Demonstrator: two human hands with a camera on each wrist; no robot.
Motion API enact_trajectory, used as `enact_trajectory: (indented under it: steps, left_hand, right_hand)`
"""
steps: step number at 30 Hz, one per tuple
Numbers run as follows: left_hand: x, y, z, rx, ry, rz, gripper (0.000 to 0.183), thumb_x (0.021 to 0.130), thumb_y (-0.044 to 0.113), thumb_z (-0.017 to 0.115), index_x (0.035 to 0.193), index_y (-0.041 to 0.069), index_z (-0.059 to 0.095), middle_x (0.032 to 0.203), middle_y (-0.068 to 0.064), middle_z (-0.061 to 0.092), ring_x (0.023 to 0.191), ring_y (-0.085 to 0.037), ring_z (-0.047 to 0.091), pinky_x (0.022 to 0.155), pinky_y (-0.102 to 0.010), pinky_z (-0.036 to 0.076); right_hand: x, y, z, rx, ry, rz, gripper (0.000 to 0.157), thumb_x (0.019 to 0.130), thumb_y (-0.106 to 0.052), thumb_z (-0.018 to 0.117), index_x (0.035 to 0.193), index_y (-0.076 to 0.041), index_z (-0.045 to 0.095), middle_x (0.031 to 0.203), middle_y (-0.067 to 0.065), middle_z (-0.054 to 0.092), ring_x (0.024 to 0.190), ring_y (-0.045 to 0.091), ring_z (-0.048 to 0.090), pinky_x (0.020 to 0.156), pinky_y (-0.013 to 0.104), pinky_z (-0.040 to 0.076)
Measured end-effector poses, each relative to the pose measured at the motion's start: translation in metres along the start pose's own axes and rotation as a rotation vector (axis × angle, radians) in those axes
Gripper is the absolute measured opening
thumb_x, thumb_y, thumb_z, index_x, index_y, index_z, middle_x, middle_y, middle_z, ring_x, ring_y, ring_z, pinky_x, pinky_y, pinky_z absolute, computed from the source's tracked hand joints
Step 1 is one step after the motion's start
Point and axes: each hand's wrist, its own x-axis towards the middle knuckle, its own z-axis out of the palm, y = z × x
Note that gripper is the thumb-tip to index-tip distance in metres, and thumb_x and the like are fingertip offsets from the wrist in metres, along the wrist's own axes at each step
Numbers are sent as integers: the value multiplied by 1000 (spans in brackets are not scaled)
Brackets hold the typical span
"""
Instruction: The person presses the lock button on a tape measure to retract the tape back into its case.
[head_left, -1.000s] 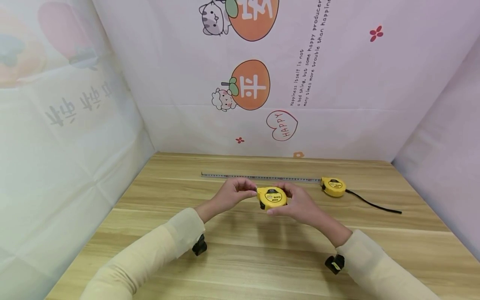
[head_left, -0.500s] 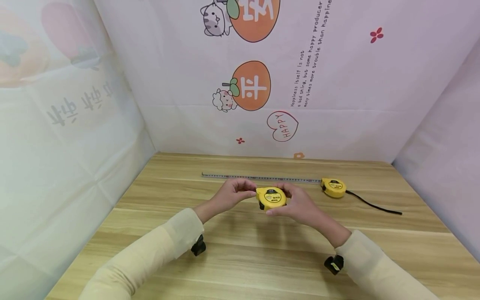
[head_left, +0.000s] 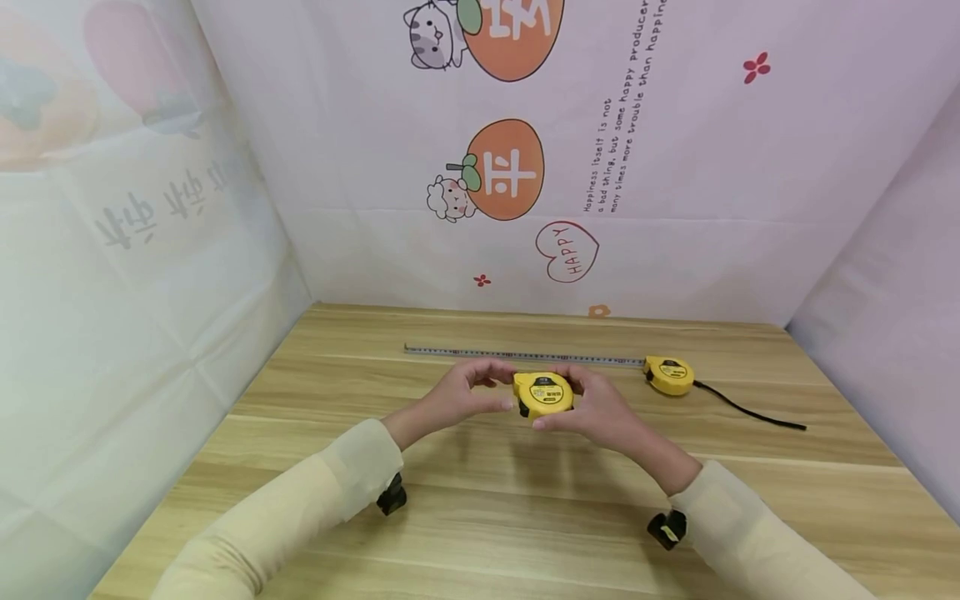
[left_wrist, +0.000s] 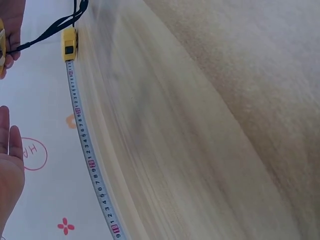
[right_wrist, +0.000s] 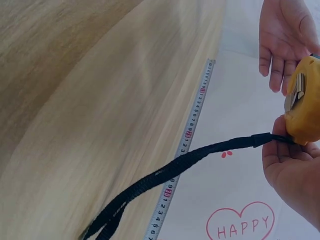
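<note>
Above the table, my right hand (head_left: 603,411) grips a yellow tape measure (head_left: 544,395) by its right side, thumb at the front and fingers behind. My left hand (head_left: 459,396) is at the case's left end with its fingers loosely bent. A gap shows between that hand and the case in the left wrist view. The right wrist view shows the case's metal end hook (right_wrist: 298,90) at its mouth and a black wrist strap (right_wrist: 165,172) hanging from it. Behind the hands lies a second yellow tape measure (head_left: 669,377), its blade (head_left: 592,360) pulled out leftward across the table.
The second tape's black strap (head_left: 750,408) trails to the right on the wooden table (head_left: 480,533). A white printed cloth (head_left: 360,167) rises along the table's back edge, and more cloth hangs at both sides. Each wrist carries a small black camera (head_left: 667,529).
My left thumb and fingers have parted from their pinch at the tape's mouth, and the thumb has dropped slightly. The right hand and held tape measure stay nearly in place.
</note>
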Motion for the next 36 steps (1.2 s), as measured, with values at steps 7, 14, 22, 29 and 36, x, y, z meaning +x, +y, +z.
enact_trajectory:
  steps: [7,14,22,29,36]
  left_hand:
    - [-3,2,2,48,-15,-20,56,78,13,83,128,5,58,121,-1,61,114,-19,54,101,-52,38]
    - [-3,0,4,77,-16,-52,59,77,11,84,129,3,57,124,-6,60,115,-23,52,102,-51,37]
    - [-3,5,6,99,-2,-92,57,76,10,85,125,2,58,121,-6,61,113,-28,51,101,-47,39]
    - [-4,-11,7,95,7,-85,55,74,22,87,122,10,62,115,4,61,113,-34,52,100,-51,38]
    - [-6,-15,7,126,9,-68,56,73,22,88,122,10,62,114,6,62,109,-22,54,100,-51,39]
  right_hand:
    - [0,2,4,-19,-8,-12,73,66,-32,92,122,-1,57,112,7,61,101,24,59,85,41,50]
    - [2,4,8,-38,-11,-11,74,64,-35,92,121,-4,57,113,5,62,104,24,58,89,43,49]
    - [4,7,13,-14,-13,-1,74,67,-25,91,127,-2,54,117,9,61,104,25,58,85,40,50]
    - [4,12,16,-8,-24,2,74,68,-24,91,127,0,55,117,9,61,103,24,58,85,40,50]
    - [5,17,17,-2,-59,-6,71,69,-19,90,127,0,54,117,8,61,105,25,58,88,43,49]
